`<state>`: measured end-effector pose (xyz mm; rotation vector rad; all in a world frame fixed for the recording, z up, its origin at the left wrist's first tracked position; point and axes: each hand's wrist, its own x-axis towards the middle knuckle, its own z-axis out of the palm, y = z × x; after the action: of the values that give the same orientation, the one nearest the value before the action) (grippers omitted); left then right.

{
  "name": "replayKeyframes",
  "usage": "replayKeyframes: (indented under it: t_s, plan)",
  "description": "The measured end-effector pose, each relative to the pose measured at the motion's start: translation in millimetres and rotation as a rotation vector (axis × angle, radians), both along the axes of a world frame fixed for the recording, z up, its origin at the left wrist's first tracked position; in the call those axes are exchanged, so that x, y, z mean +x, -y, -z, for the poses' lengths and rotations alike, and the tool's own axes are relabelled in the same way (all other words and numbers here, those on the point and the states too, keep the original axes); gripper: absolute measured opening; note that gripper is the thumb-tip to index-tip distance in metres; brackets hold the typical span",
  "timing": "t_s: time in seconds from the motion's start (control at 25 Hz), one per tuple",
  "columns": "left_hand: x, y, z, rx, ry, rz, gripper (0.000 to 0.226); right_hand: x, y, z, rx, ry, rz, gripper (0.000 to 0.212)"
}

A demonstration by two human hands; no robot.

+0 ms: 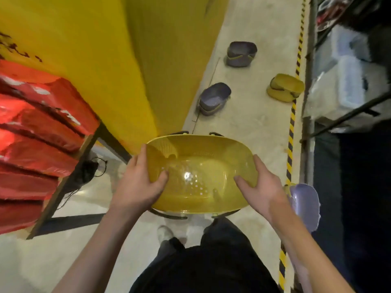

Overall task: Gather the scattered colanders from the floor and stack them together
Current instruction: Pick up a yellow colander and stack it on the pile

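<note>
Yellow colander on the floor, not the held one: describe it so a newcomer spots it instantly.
Follow the black-and-yellow striped floor tape along the right side of the concrete aisle, away from the person. The yellow plastic colander lies upside down just left of that tape, beside the metal shelving. Its two floor neighbours farther left, the near purple colander and far purple colander, are purple, not yellow.

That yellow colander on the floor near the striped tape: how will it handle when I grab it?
The yellow colander is probably light and fairly stiff, looking like thin moulded plastic. It lies tilted on its side, so a nudge may rock it. Its glossy surface may be slippery.
</note>
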<state>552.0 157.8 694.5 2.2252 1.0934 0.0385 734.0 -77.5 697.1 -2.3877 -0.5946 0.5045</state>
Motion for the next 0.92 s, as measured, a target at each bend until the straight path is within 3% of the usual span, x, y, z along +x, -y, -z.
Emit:
replayKeyframes:
  t_s: [0.16,0.36,0.56,0.76,0.92]
  plan:
    - [73,38,-4,-0.008,0.027,0.237,0.092,4,76,0,-0.059,0.091,0.242,0.071]
    - [168,112,-8,0.003,0.05,0.538,0.088,20,172,0,-0.02,0.079,0.477,0.063]
    - [239,181,-4,-0.002,0.068,0.705,0.087,36,240,6,-0.001,0.043,0.662,0.061]
    - [310,230,5,-0.022,0.01,0.902,0.086,53,279,20,-0.042,-0.12,0.934,0.061]
    - [382,255,22,-0.055,-0.068,1.07,0.086,68,284,30,-0.03,-0.068,1.095,0.064]
